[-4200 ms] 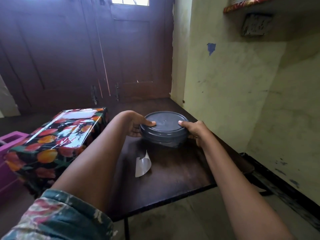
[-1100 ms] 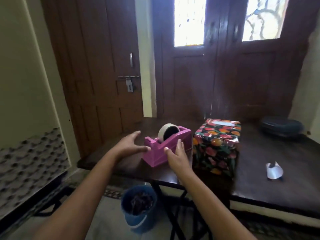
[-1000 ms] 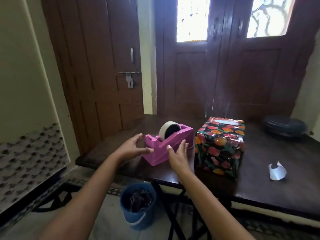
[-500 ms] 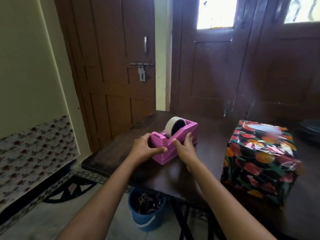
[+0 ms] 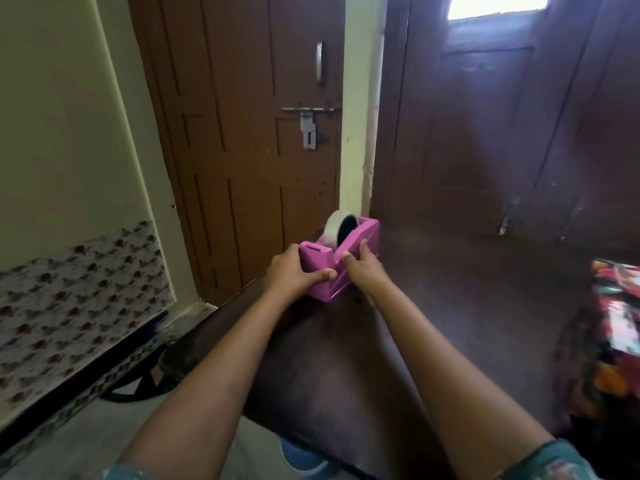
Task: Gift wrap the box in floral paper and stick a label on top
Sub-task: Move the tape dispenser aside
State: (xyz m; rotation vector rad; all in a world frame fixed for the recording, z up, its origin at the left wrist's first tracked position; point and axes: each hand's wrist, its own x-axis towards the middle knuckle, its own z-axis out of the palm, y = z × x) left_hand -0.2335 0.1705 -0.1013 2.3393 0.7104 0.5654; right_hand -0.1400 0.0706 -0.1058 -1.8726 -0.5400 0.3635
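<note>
The left hand (image 5: 291,271) and right hand (image 5: 363,271) each grip a flank of the pink tape dispenser (image 5: 335,261) near the worktop's (image 5: 450,306) far left corner. The floral-wrapped box (image 5: 616,327) sits well apart at the right. This looks like parking the dispenser: set it down flat, squarely inside the edge, then release both sides together.

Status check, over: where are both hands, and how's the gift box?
Left hand, right hand: both grip pink tape dispenser. Wrapped box on table, right edge, partly out of frame, untouched. Nothing between them.
</note>
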